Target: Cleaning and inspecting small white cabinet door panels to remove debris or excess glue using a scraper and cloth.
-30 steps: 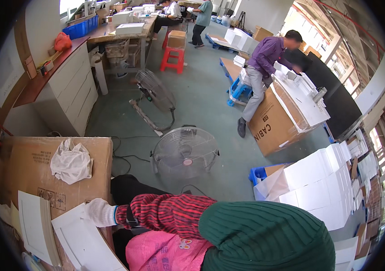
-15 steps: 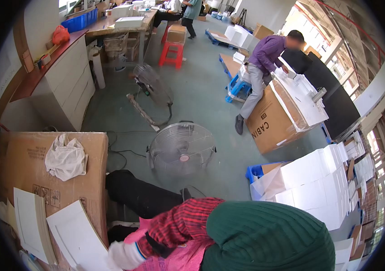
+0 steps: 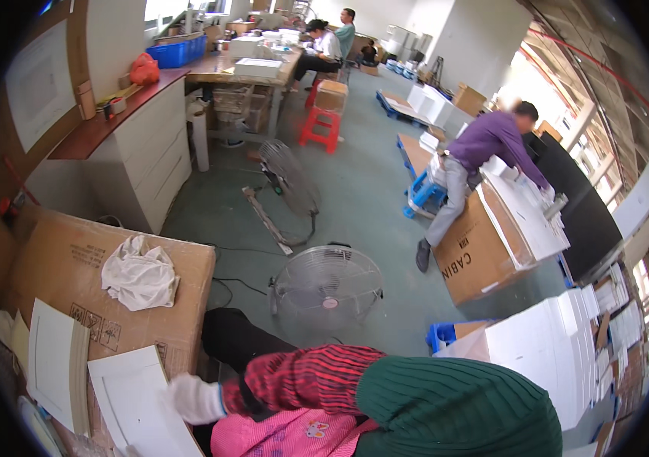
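Note:
My right hand (image 3: 196, 398), in a white glove, reaches across to the near left. It is over the right edge of a white framed panel (image 3: 132, 392), which lies on a large cardboard box. The fingers are smeared by motion, so whether they touch or grip the panel cannot be made out. A red and black striped oversleeve (image 3: 309, 378) covers my right forearm, above a green knitted sleeve (image 3: 454, 404). Beside that panel lies a stack of similar white panels (image 3: 54, 369). A crumpled white cloth (image 3: 140, 273) rests farther back on the box. My left hand is out of view.
The cardboard box (image 3: 73, 244) serves as a work surface. A floor fan (image 3: 330, 293) and a second fan (image 3: 290, 179) stand ahead, cables beside them. At right, a person in purple (image 3: 484, 141) leans over another box (image 3: 477, 244); white stacked sheets (image 3: 530, 350) stand nearer.
The whole view has shifted, so the room sits lower and farther right. My right hand has moved up along the panel's edge. The person in purple now leans farther forward over the box.

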The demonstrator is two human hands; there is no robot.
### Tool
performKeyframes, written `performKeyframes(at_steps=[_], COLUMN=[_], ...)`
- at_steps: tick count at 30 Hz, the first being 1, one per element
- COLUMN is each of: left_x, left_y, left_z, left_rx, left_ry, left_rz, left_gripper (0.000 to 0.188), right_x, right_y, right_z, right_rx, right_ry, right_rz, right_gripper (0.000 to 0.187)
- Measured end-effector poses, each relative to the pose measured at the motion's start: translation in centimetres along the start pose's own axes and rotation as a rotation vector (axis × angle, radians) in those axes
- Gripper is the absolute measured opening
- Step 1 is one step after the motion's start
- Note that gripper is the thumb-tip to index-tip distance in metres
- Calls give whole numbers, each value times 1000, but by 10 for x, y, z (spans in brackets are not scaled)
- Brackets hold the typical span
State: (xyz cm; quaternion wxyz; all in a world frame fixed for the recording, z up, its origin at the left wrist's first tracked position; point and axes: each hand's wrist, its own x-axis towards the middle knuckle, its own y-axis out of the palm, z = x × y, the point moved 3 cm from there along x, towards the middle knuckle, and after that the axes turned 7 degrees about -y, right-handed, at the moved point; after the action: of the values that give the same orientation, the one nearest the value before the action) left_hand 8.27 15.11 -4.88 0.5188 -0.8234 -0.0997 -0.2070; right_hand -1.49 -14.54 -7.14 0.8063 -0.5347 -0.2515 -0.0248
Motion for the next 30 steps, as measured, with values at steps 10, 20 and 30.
performKeyframes(at_steps=[10,20,30], left_x=[7,-10,-3], left_y=[-19,-10,-6], left_z=[-44,-10,-34], left_rx=[-97,59,36], left_ry=[-349,-257,-255], left_rz=[294,244,146], left_gripper=[46,47,50], right_x=[-28,43,4], right_y=[29,-60,-51], right_z=[88,-69,59], right_rx=[100,-199,-36], right_ry=[62,-87,-204], right_rz=[214,31,239], right_gripper=[11,12,29])
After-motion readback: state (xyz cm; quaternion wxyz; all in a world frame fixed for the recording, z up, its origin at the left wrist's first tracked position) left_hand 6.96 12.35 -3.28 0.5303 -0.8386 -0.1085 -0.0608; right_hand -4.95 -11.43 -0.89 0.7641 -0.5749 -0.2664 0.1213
